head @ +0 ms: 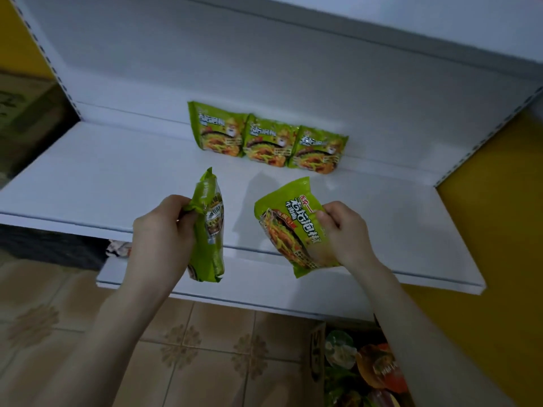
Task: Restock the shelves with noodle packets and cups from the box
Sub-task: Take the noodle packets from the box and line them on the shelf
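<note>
Left hand [160, 230], fingers [188, 212] tight round an edge-on green packet [208, 227] — right hand [343, 230], fingers [324, 220] clamped on a second packet [288, 227].

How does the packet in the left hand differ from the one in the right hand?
The left-hand packet is turned nearly edge-on to the camera; the right-hand packet shows its printed front. The left hand holds its packet upright; the right hand holds its packet tilted. Both are green noodle packets.

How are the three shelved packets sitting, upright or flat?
Upright. The three packets stand on edge in a row against the shelf's back panel.
</note>
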{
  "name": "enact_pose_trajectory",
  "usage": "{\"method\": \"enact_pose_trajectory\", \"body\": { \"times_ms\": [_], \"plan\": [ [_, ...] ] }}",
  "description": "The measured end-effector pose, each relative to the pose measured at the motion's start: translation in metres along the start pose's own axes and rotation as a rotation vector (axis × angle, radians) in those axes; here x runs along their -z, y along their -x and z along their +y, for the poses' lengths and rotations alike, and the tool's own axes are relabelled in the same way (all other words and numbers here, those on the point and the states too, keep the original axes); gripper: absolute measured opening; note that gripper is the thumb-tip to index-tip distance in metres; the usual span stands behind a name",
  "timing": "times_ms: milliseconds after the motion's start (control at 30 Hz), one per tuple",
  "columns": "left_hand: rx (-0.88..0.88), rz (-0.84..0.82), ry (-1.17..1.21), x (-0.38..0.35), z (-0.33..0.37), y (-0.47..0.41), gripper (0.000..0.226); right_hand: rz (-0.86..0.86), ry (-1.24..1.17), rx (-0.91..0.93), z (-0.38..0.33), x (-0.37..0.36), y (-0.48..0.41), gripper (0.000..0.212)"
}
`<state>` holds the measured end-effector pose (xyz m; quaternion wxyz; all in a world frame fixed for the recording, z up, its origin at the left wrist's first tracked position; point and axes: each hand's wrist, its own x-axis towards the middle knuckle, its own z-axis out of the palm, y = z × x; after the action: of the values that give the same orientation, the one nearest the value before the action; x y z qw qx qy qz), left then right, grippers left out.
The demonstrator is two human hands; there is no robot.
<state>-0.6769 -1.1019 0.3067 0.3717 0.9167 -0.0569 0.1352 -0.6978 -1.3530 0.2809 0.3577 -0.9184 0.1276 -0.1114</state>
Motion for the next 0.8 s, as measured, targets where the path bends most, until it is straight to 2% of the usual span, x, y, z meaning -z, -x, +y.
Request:
{"method": "enact_pose_trajectory", "body": {
  "times_ms": [233, 400, 800],
  "plan": [
    [0.067, 0.102, -0.019, 0.037, -0.067, -0.037, 0.015, -0.027, 0.073, 0.112, -0.064, -0.066, -0.056, 0.018],
    [0.149, 0.157, -0.004, 0.048, -0.103, -0.043, 0.016, -0.095, 0.128, 0.2, -0.084, -0.109, -0.088, 0.017],
    [0.313, 0.283, 0.05, 0.026, -0.129, -0.055, 0.019, -0.182, 0.172, 0.359, -0.109, -0.166, -0.151, 0.022]
  ]
}}
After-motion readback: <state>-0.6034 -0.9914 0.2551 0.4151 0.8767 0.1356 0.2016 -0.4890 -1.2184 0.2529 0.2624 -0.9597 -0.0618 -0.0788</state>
